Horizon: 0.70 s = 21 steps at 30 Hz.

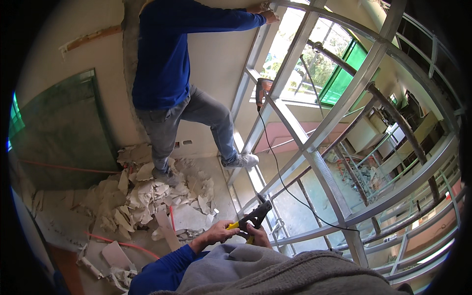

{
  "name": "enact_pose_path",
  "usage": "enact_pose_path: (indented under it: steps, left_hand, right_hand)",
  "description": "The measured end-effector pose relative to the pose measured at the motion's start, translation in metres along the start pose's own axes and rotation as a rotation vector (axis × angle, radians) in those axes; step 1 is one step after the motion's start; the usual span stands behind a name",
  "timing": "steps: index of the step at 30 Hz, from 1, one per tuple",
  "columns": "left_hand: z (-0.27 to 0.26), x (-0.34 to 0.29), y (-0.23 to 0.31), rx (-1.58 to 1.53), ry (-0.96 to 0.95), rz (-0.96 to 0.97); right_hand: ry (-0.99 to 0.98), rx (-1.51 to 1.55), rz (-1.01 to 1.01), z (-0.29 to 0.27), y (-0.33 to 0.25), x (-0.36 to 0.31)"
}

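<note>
Low in the middle of the head view, my left hand closes round a yellow grip of a plier-like hand tool with a black head. My right hand wraps the other side of the same tool, on a handle that also shows yellow. Its exact kind I cannot make out. The black head tilts up and to the right, close to the metal stud frame. Part of the handles is hidden behind my fingers.
A co-worker in a blue shirt stands ahead, one foot on rubble, the other on the frame, both hands up at it. A corded drill hangs on the frame, its black cable trailing down. A red hose crosses the floor.
</note>
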<state>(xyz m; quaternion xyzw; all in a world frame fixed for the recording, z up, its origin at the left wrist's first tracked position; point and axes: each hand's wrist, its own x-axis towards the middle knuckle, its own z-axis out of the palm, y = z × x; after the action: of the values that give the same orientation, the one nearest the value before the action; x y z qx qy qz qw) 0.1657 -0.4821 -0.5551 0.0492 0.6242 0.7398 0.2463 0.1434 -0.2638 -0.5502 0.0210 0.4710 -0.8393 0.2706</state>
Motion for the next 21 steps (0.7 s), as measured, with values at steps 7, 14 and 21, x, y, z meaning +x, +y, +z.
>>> enact_pose_path:
  steps: [7,14,21]
  left_hand:
    - [0.001,0.002,-0.009,-0.041,-0.024,-0.027]
    - [0.005,-0.001,-0.009,-0.026,-0.025,0.003]
    - [0.007,-0.001,-0.014,-0.018,-0.035,-0.011]
  right_hand:
    - [0.025,-0.024,0.012,-0.001,0.000,-0.004]
    - [0.041,-0.027,0.030,0.000,0.000,-0.010]
    - [0.080,-0.062,0.030,-0.001,0.003,-0.015]
